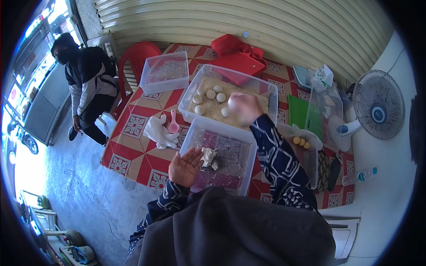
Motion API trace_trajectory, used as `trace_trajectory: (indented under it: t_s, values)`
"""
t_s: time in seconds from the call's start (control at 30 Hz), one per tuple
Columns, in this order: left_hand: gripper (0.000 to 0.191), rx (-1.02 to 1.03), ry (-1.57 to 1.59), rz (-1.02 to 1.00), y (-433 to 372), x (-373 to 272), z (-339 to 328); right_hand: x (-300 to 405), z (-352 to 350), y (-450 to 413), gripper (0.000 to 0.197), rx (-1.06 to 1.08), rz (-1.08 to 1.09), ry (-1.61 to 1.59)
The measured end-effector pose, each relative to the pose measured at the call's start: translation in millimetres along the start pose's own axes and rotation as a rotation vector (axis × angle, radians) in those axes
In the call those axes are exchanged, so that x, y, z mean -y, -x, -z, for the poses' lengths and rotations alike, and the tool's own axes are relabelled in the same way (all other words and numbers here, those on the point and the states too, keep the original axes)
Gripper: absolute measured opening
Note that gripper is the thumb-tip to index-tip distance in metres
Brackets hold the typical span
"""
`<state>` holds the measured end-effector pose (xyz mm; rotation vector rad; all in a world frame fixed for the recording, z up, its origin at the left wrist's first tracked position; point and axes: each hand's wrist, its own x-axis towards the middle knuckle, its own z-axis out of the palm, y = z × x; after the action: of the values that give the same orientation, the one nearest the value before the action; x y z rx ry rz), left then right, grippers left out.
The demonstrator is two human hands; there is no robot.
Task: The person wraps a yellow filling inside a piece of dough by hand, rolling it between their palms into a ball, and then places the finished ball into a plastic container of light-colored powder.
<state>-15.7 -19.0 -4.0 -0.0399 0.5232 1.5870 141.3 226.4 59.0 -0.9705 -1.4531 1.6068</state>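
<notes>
My left hand (185,167) is palm up with its fingers spread and nothing on it, at the left rim of a clear plastic box (239,159). In that box lies a lump of white dough (208,157) with small crumbs around it. Blurred, my right hand (245,109) is over the right part of another clear plastic box (273,96), which holds a layer of pale sesame-like grains (213,111). A white, rounded thing shows at its fingers; whether it is gripped is unclear. Several white dough balls (210,94) rest on the grains, left of that hand.
A pink scoop (173,126) and a crumpled white bag (158,133) lie at the left. Behind stand an empty-looking clear box (164,71) and a red lid (238,65). Yellow balls (301,142), a fan (378,106) and a bottle (359,177) are right. A person (90,79) sits left.
</notes>
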Motion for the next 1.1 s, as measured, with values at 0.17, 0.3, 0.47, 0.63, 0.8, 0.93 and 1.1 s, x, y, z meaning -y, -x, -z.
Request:
trace_trajectory:
  t_s: [0.17, 0.3, 0.47, 0.63, 0.8, 0.93, 1.1]
  values:
    - [0.052, -0.030, -0.051, -0.109, 0.1, 10.8, 3.9, -22.3, 29.9, -66.1, 0.037, -0.290, 0.060, -0.099]
    - [0.050, -0.091, -0.123, -0.146, 0.4, 11.0, 0.7, -10.6, 19.2, -41.3, 0.034, -0.265, 0.247, 0.223]
    - [0.048, -0.168, -0.173, -0.164, 2.3, 10.9, 7.4, -7.4, -49.8, 78.2, 0.036, 0.365, 0.427, 0.818]
    - [0.048, -0.150, -0.190, -0.128, 1.9, 11.9, 0.8, -62.9, -62.4, 109.1, 0.036, 0.397, 0.409, 1.013]
    - [0.048, -0.113, -0.185, -0.123, 1.5, 12.9, 3.4, -81.1, -67.4, 108.0, 0.031, 0.481, 0.441, 1.252]
    - [0.048, -0.119, -0.187, -0.121, -1.8, 11.8, 1.5, -95.7, -62.7, 100.8, 0.015, 0.413, 0.463, 1.211]
    - [0.046, -0.098, -0.117, -0.251, -6.7, 21.4, 39.3, -102.6, -66.9, 93.8, 0.010, 0.508, 0.513, 1.181]
